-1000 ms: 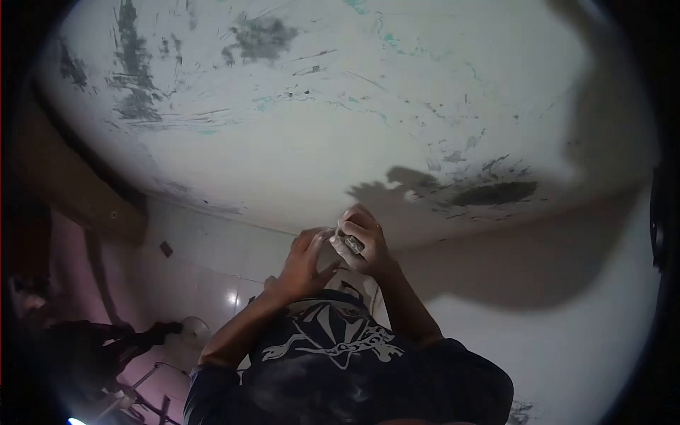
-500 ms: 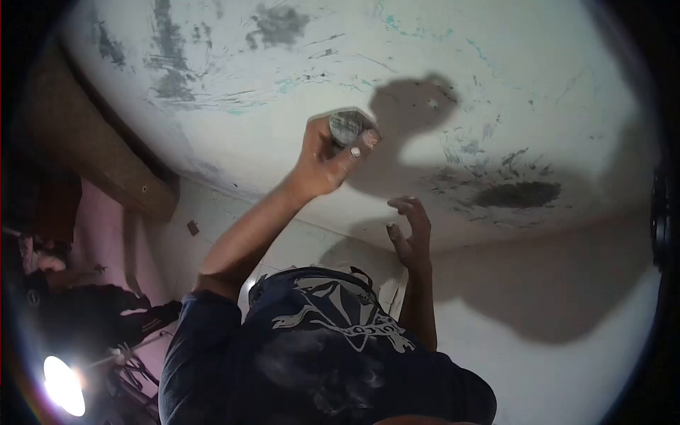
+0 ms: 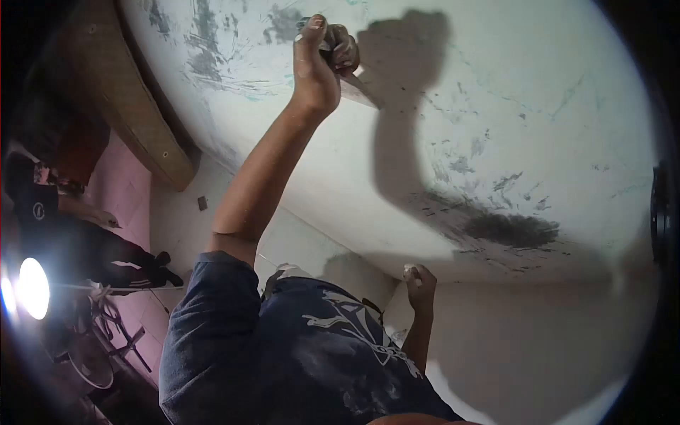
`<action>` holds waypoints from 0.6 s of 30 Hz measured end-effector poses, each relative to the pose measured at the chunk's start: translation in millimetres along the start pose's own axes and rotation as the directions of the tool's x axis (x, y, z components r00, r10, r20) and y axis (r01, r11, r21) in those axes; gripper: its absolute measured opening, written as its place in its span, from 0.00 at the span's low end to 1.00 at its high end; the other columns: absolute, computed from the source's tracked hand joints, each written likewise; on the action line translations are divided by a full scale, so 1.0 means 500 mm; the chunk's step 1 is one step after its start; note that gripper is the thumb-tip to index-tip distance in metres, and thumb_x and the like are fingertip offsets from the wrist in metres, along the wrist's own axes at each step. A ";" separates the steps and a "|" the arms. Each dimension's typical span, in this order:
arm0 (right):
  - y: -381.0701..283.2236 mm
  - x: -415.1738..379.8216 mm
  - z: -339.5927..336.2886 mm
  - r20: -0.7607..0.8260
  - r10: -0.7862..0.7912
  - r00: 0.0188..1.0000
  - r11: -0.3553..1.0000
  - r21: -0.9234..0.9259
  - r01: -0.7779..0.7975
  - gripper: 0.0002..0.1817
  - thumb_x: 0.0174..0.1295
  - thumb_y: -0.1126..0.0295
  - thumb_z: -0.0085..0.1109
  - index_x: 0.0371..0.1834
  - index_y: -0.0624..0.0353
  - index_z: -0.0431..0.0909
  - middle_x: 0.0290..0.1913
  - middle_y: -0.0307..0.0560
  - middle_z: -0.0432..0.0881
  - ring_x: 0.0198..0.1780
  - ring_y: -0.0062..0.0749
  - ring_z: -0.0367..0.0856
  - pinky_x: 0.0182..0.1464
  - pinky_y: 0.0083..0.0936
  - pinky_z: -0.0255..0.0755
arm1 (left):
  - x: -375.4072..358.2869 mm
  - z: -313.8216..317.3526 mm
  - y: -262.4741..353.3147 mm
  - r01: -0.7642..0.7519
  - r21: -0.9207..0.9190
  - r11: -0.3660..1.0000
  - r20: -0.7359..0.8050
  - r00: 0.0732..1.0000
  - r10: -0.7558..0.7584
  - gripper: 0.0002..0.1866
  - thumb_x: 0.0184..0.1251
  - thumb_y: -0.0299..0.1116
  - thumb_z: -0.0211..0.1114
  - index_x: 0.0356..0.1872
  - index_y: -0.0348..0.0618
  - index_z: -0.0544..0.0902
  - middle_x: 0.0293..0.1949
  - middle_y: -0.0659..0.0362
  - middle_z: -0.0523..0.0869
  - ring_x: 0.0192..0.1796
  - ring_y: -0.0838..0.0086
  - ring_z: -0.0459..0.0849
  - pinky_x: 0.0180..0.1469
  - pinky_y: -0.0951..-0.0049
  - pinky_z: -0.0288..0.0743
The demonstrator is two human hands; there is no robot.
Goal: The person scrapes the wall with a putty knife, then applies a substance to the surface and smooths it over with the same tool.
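Note:
My left hand [image 3: 322,60] is raised to the pale plastered surface, fingers wrapped round the handle of a trowel. A corner of the trowel's flat blade [image 3: 366,93] pokes out below the fist, close against the surface; the rest is hidden behind the hand. White smears mark my thumb and knuckles. My right hand [image 3: 421,282] is lower and farther right, beyond my shirt, fingers curled in toward the thumb with white on the tips. Nothing shows in it. Grey scraped patches [image 3: 205,49] and a dark rough patch [image 3: 513,230] mark the plastered surface [image 3: 496,85].
A brown beam-like edge [image 3: 134,106] runs along the upper left. A bright lamp [image 3: 33,288] shines at the lower left, with a chair-like metal frame [image 3: 106,333] below it. Another person in dark clothes [image 3: 78,234] is nearby on the left. Pink tiles [image 3: 131,170] line that wall.
My left hand has moved up across the surface with the trowel and turned into a fist. The right hand has dropped lower and its fingers have curled closed. The view has shifted.

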State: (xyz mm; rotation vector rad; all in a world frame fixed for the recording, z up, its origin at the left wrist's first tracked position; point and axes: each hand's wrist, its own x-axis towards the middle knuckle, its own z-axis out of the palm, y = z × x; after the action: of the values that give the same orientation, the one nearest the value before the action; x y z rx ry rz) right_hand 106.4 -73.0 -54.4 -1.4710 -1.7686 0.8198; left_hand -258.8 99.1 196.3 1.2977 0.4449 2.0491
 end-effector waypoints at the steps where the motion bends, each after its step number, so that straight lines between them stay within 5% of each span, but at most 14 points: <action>1: 0.012 -0.002 -0.011 0.002 -0.009 1.000 1.000 0.008 0.009 0.10 0.59 0.68 0.62 0.39 0.64 0.82 0.34 0.52 0.83 0.35 0.36 0.83 0.41 0.29 0.75 | 0.001 0.004 -0.002 -0.002 -0.006 1.000 0.009 1.000 0.002 0.29 0.65 0.59 0.42 0.13 0.48 0.60 0.12 0.65 0.57 0.18 0.75 0.55 0.24 0.72 0.49; 9: 0.062 -0.024 -0.072 0.125 -0.022 0.992 0.999 0.028 0.018 0.10 0.63 0.68 0.59 0.37 0.65 0.81 0.34 0.53 0.83 0.33 0.35 0.83 0.40 0.29 0.75 | -0.014 0.071 0.014 -0.232 0.069 0.970 0.259 0.943 0.207 0.29 0.69 0.53 0.49 0.12 0.47 0.58 0.12 0.65 0.59 0.17 0.78 0.57 0.21 0.73 0.50; 12: 0.072 -0.022 -0.085 0.127 -0.057 0.990 0.996 0.076 0.048 0.11 0.65 0.66 0.57 0.39 0.63 0.81 0.34 0.52 0.83 0.34 0.36 0.82 0.40 0.28 0.75 | -0.064 0.061 -0.029 -0.182 0.263 0.947 0.347 0.934 0.084 0.29 0.68 0.53 0.59 0.14 0.45 0.62 0.14 0.64 0.64 0.19 0.80 0.64 0.22 0.75 0.57; 14: 0.108 -0.023 -0.092 0.169 -0.050 0.984 0.994 0.108 0.032 0.11 0.65 0.66 0.56 0.39 0.64 0.81 0.33 0.51 0.83 0.34 0.34 0.82 0.40 0.27 0.74 | -0.118 0.025 -0.101 -0.128 0.319 0.939 0.338 0.941 0.014 0.22 0.66 0.49 0.65 0.26 0.41 0.71 0.23 0.62 0.74 0.28 0.78 0.75 0.31 0.74 0.71; 15: 0.143 -0.022 -0.087 0.110 -0.106 0.988 0.986 0.137 0.091 0.11 0.65 0.67 0.56 0.39 0.65 0.81 0.33 0.50 0.83 0.34 0.32 0.81 0.40 0.26 0.74 | -0.171 0.019 -0.145 -0.065 0.152 0.986 0.259 0.966 0.024 0.23 0.64 0.45 0.69 0.45 0.38 0.72 0.37 0.58 0.79 0.40 0.76 0.79 0.43 0.71 0.76; 16: 0.161 -0.022 -0.072 0.059 -0.170 0.984 0.972 0.173 0.158 0.10 0.65 0.69 0.55 0.38 0.66 0.80 0.33 0.50 0.83 0.34 0.30 0.81 0.40 0.26 0.74 | -0.201 -0.011 -0.198 -0.136 0.114 0.984 0.380 0.921 0.083 0.31 0.62 0.46 0.72 0.55 0.41 0.66 0.46 0.57 0.78 0.43 0.75 0.78 0.44 0.70 0.76; 17: 0.152 -0.026 -0.067 0.081 -0.076 0.994 0.982 0.182 0.060 0.10 0.65 0.70 0.55 0.38 0.67 0.80 0.33 0.48 0.83 0.34 0.28 0.81 0.41 0.26 0.74 | -0.262 0.025 -0.179 0.053 0.312 0.949 0.102 0.991 -0.089 0.22 0.60 0.43 0.72 0.44 0.39 0.73 0.36 0.55 0.81 0.36 0.76 0.79 0.38 0.71 0.75; 18: 0.141 -0.028 -0.069 0.113 0.012 0.994 0.984 0.176 -0.032 0.09 0.65 0.72 0.54 0.39 0.68 0.80 0.33 0.47 0.82 0.34 0.27 0.80 0.41 0.26 0.74 | -0.273 0.039 -0.146 -0.060 0.409 0.910 0.325 0.942 -0.084 0.17 0.59 0.42 0.69 0.28 0.37 0.76 0.22 0.54 0.76 0.27 0.74 0.78 0.31 0.69 0.72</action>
State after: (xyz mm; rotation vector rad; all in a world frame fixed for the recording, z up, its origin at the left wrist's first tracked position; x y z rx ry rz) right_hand 175.4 -74.2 -94.0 -1.3528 -1.7132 1.0613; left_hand -176.6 56.8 70.6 1.8545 0.7531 1.7226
